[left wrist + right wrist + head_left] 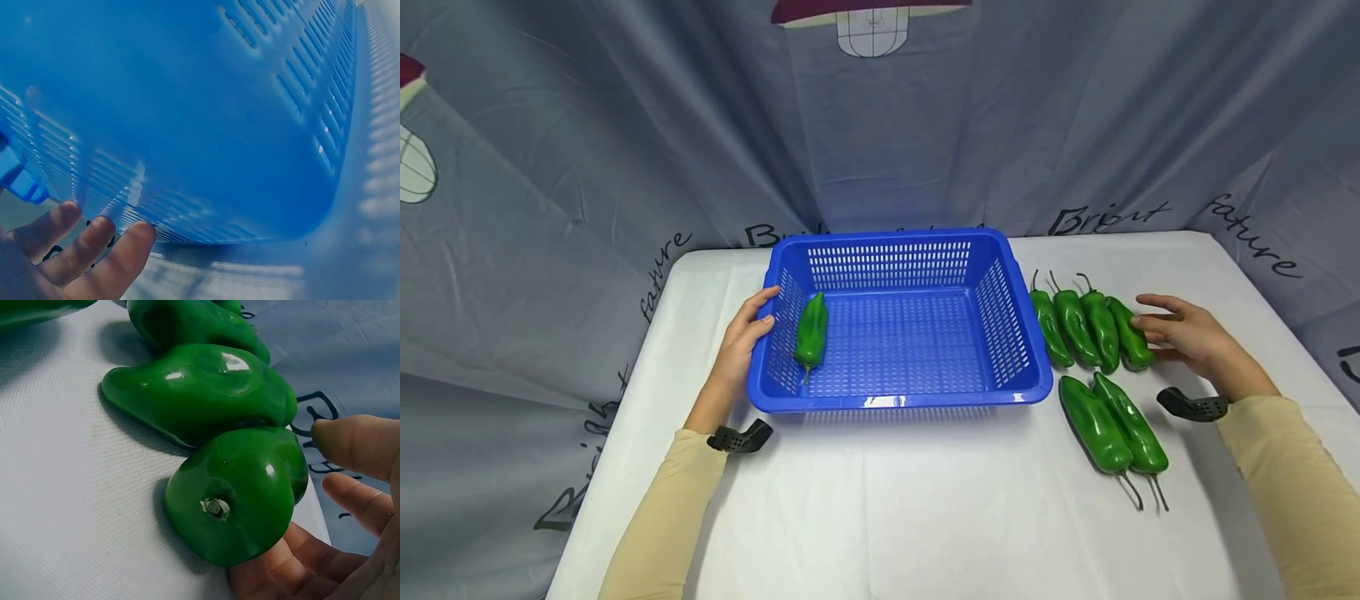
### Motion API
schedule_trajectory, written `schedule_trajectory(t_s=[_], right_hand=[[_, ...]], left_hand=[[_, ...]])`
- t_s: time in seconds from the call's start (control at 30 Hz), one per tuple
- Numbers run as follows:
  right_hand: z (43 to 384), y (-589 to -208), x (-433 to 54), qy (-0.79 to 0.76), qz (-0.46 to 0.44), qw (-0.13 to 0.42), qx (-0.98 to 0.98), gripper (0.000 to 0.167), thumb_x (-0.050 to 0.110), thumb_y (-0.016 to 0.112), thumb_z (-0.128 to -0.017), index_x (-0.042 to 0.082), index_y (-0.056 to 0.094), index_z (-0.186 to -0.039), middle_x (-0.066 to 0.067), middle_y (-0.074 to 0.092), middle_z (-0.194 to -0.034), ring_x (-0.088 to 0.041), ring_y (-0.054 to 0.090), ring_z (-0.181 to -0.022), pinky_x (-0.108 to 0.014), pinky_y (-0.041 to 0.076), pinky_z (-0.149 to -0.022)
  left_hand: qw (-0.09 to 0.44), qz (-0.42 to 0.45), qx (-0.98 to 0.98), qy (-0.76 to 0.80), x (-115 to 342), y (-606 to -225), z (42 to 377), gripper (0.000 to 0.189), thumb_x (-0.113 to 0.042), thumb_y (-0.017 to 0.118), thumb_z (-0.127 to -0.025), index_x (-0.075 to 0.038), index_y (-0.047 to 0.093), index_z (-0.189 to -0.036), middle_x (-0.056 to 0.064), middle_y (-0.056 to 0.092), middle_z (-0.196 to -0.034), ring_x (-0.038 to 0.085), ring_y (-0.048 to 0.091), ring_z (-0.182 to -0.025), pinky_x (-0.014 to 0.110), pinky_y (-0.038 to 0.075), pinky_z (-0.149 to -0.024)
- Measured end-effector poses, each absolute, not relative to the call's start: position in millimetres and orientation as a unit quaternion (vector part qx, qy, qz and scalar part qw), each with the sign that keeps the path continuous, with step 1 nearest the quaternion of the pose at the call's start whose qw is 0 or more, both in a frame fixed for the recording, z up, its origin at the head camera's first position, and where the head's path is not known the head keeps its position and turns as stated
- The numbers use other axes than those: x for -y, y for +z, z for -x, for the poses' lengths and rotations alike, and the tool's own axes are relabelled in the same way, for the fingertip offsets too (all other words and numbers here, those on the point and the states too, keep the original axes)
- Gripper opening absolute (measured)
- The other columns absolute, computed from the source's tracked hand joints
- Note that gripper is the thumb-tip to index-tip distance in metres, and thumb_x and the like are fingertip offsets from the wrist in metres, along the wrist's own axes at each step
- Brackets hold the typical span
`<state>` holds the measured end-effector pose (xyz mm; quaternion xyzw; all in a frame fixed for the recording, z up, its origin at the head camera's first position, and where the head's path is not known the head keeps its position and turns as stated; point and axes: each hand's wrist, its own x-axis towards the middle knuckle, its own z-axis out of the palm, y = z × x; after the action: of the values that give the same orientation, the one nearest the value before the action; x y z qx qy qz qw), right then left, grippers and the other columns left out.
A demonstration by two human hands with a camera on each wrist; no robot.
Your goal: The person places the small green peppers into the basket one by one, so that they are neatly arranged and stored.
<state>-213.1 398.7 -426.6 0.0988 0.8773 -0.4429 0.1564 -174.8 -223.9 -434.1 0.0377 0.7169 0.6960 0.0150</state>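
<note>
A blue plastic basket point(891, 400) with slotted walls stands on the table. My left hand point(742, 337) is at its left side, thumb and index finger at the rim. In the left wrist view, three fairly straight fingers point(128, 250) touch the outer wall. One green pepper point(812, 329) lies inside, near the left wall. My right hand point(1187, 337) is spread beside the rightmost green pepper point(1129, 335) of a row. In the right wrist view, lower fingers lie against that pepper point(231, 494), while the thumb and another finger stand apart from it.
Several other green peppers point(1077, 325) form the row just right of the basket. Two larger green peppers point(1097, 425) lie in front of it, stems toward me. A white cloth point(925, 500) covers the table. Grey printed curtains point(700, 125) hang behind and at the sides.
</note>
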Motion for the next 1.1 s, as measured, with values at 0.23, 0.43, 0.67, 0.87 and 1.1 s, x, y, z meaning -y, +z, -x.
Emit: schedule_trajectory(t_s=[0.23,0.43,0.67,0.87,1.1], right_hand=[[214.3,-423.0,-395.8,-0.421,-0.087,0.176,-0.885,0.077,0.035,0.052,-0.106,0.000,0.011,-0.162,-0.040,0.024,-0.158,0.013,0.050,-0.081,-0.018,0.053,-0.071],[216.5,-421.7,-394.8,-0.403,-0.076,0.186,-0.893,0.078,0.033,0.054,-0.105,-0.002,0.011,-0.161,-0.042,0.027,-0.156,0.009,0.050,-0.085,-0.022,0.055,-0.074],[219.1,-420.5,-394.3,-0.382,-0.069,0.187,-0.902,0.082,0.037,0.058,-0.103,-0.002,0.014,-0.161,-0.044,0.029,-0.153,0.005,0.052,-0.087,-0.034,0.060,-0.079],[219.9,-419.5,-392.6,-0.359,-0.055,0.190,-0.912,0.081,0.034,0.059,-0.102,-0.004,0.017,-0.159,-0.046,0.029,-0.151,-0.007,0.062,-0.092,-0.044,0.061,-0.083],[220.6,-419.0,-390.0,-0.338,-0.037,0.192,-0.921,0.074,0.028,0.059,-0.103,-0.006,0.022,-0.157,-0.049,0.028,-0.149,-0.052,0.055,-0.121,-0.049,0.061,-0.081]], left_hand=[[0.016,-0.037,-0.719,0.694,223.8,-433.5,173.0,0.051,-0.011,0.036,-0.105,-0.008,0.035,-0.156,0.011,0.026,-0.168,0.031,0.033,-0.149,0.044,0.032,-0.120],[0.017,-0.038,-0.718,0.695,223.9,-433.1,171.8,0.050,-0.011,0.035,-0.106,-0.009,0.035,-0.156,0.012,0.024,-0.168,0.033,0.031,-0.150,0.053,0.028,-0.123],[0.019,-0.035,-0.716,0.697,223.1,-432.8,171.8,0.051,-0.010,0.035,-0.105,-0.008,0.034,-0.156,0.010,0.024,-0.169,0.032,0.030,-0.151,0.056,0.026,-0.124],[0.021,-0.035,-0.720,0.693,223.5,-432.6,172.0,0.051,-0.011,0.035,-0.105,-0.009,0.035,-0.156,0.011,0.024,-0.169,0.034,0.031,-0.150,0.057,0.027,-0.123],[0.019,-0.038,-0.726,0.687,224.3,-433.0,171.1,0.051,-0.012,0.035,-0.106,-0.008,0.034,-0.156,0.012,0.022,-0.169,0.035,0.026,-0.153,0.058,0.023,-0.125]])
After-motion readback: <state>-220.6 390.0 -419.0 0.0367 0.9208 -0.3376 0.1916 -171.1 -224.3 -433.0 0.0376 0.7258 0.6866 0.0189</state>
